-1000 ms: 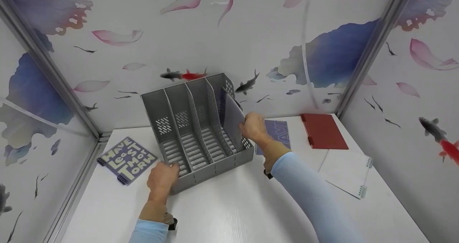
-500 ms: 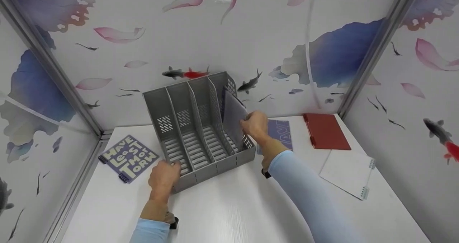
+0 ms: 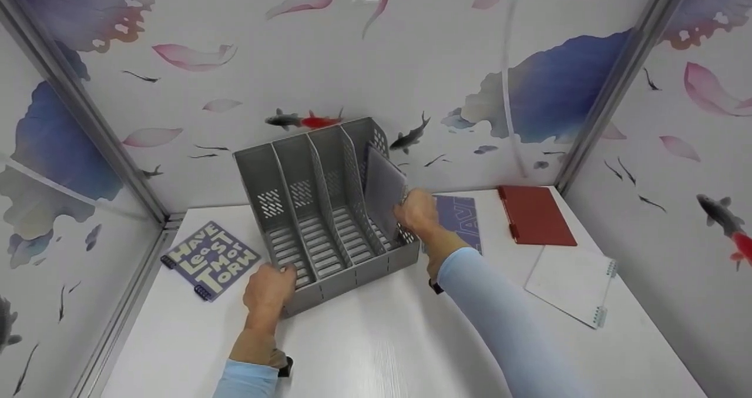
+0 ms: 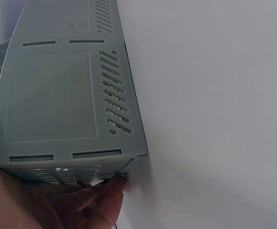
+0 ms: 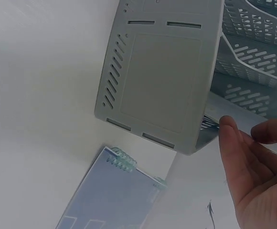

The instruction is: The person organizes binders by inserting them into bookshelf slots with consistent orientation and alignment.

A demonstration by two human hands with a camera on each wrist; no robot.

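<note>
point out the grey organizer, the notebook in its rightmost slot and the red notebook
Grey organizer (image 3: pixel 338 283): head view, on its front wall.
Notebook in the rightmost slot (image 3: pixel 383 193): head view, on its broad face.
Red notebook (image 3: pixel 540 216): head view, on its cover.

Metal-framed printed panels form a booth.

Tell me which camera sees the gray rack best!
Head view: the gray rack shows all four slots. The left wrist view shows mostly part of its front; the right wrist view, another part plus dividers.
</note>
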